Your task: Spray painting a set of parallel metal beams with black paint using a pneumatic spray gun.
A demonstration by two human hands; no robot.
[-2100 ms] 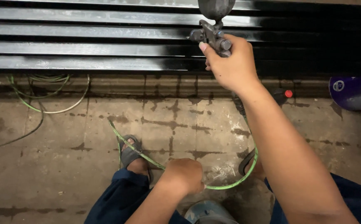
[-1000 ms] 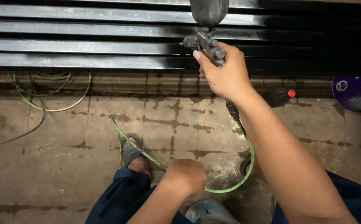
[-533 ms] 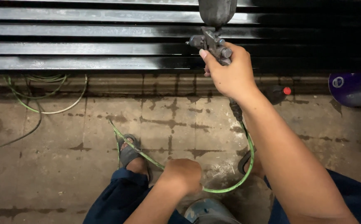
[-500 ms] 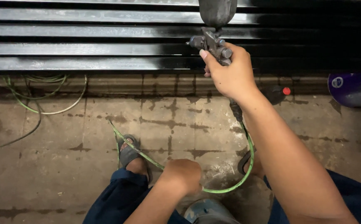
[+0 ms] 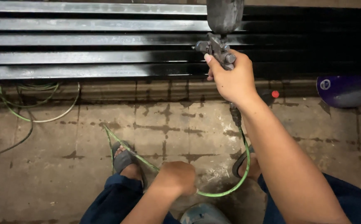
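Observation:
My right hand (image 5: 231, 78) grips a metal spray gun (image 5: 217, 46) with a grey cup (image 5: 224, 14) on top, its nozzle aimed left over a row of long black metal bars (image 5: 105, 54). The bars look glossy black to the right of the gun and duller grey to the left. A green air hose (image 5: 241, 174) runs down from the gun's handle and loops back to my left hand (image 5: 177, 178), which is closed around it above my knee. My feet in sandals (image 5: 124, 159) rest on the concrete floor.
A low brick ledge (image 5: 147, 89) runs under the bars. Coiled green and grey hoses (image 5: 35, 108) lie at the left. A purple container (image 5: 346, 89) sits at the right edge, near a dark object with a red button (image 5: 275, 94).
My right hand and the spray gun have drifted slightly left and back right along the bars. My left hand keeps its hold on the hose in the same place.

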